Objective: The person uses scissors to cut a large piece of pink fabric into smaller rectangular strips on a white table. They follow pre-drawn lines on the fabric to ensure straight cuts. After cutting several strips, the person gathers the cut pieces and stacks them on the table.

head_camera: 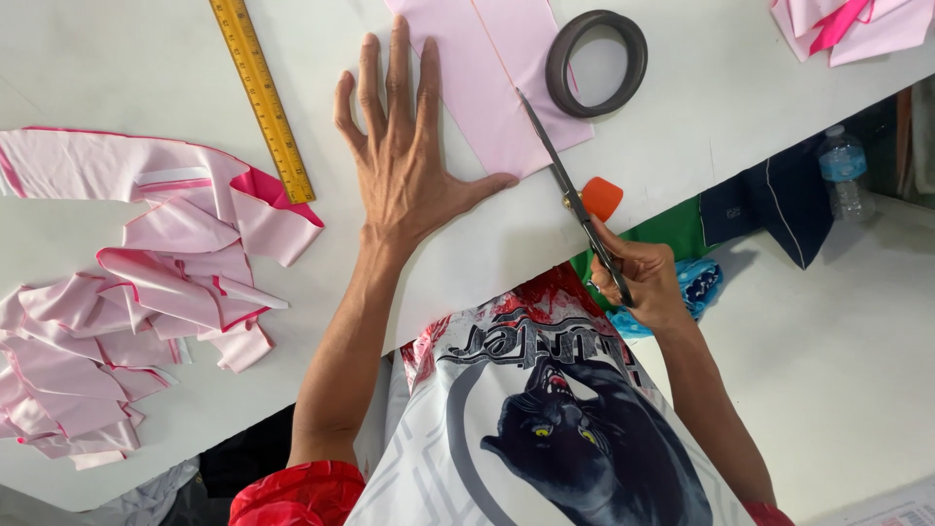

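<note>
**Cutting a pink fabric strip along its length, mid-cut**

Pink fabric strip (487,88) lies flat near the desk's far edge, its near end by the front edge of the desk (682,107). Scissors (560,170) are entered at the strip's near end, blades along a thin line running up the cloth. Orange thing (602,198) sits just beside the pivot, kind unclear.

Right hand (643,282), off the front edge, grip clenched on the scissor handles. Left hand (404,146) lies flat, fingers spread, grasping nothing; fingertips and thumb press on the strip's left side, palm on bare desk.

Dark tape ring (597,61) rests partly on the strip's right edge, just beside the blades. Yellow ruler (261,97) lies left of the hand, apart from it. Heap of cut pink pieces (127,292) fills the desk's left end; more pink scraps (847,24) at the far right corner.

Judgement: cut barely begun. Next move calls for pushing the blades further along the line, left hand keeping the cloth taut; the ring looks close to the path.
</note>
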